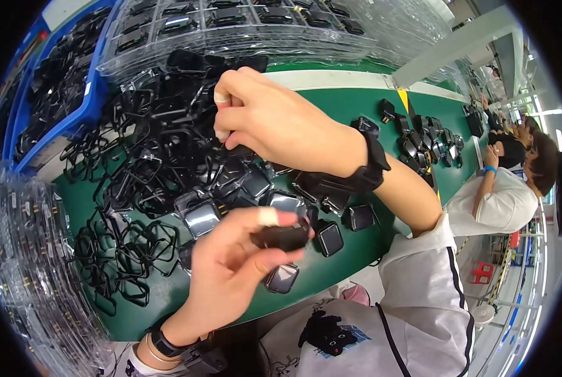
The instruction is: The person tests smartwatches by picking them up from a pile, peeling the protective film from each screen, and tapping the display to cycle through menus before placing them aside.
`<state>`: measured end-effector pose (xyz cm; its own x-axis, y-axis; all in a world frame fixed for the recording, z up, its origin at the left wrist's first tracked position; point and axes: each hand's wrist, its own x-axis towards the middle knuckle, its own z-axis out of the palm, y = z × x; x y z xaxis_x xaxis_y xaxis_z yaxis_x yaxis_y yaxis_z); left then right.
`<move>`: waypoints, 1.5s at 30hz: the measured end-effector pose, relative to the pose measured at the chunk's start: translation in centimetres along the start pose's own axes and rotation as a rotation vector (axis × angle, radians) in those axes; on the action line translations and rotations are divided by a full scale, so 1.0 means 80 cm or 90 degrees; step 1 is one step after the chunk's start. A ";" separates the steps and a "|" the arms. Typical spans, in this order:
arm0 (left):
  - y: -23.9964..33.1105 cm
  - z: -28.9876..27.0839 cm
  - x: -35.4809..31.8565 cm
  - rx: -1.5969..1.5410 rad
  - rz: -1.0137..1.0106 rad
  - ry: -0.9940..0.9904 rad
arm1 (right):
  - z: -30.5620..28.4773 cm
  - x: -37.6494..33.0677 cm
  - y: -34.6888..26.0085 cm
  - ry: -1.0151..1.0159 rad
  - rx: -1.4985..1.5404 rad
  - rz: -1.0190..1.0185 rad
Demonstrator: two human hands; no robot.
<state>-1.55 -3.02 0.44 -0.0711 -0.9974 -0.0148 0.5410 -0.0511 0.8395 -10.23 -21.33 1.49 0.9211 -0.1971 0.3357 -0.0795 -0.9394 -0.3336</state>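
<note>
My left hand [227,261] pinches a dark, squarish watch body [282,236] between thumb and fingers, slightly smeared by motion. Farther off, my right hand [265,119] is closed with its fingertips curled down at a heap of black square frames [149,144]; what they hold, if anything, is hidden. Under and between my hands lie several watch bodies with shiny screens, one of them a bright-faced watch [202,218]. Closer to me are another watch body [282,278] and a dark-screened watch [329,239].
A blue bin [89,94] full of black parts stands at the far left. Clear plastic trays [231,34] with watch parts are at the back, and stacked trays [48,270] at the left. More black watches [429,141] lie right on the green table [331,94]. People sit farther right.
</note>
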 end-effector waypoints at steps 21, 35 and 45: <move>0.005 -0.016 0.012 0.014 0.117 0.263 | -0.049 -0.027 -0.047 0.114 -0.055 0.055; -0.004 -0.015 0.002 -0.055 0.151 0.182 | -0.002 -0.034 -0.058 0.167 0.349 0.044; -0.006 -0.020 0.006 -0.058 0.121 0.185 | -0.016 -0.020 -0.027 0.006 0.547 0.247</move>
<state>-0.47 -3.57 -0.84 0.2721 -0.9618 -0.0280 0.5946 0.1452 0.7908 -11.99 -19.35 2.81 0.8859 -0.4584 0.0709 -0.0678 -0.2792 -0.9578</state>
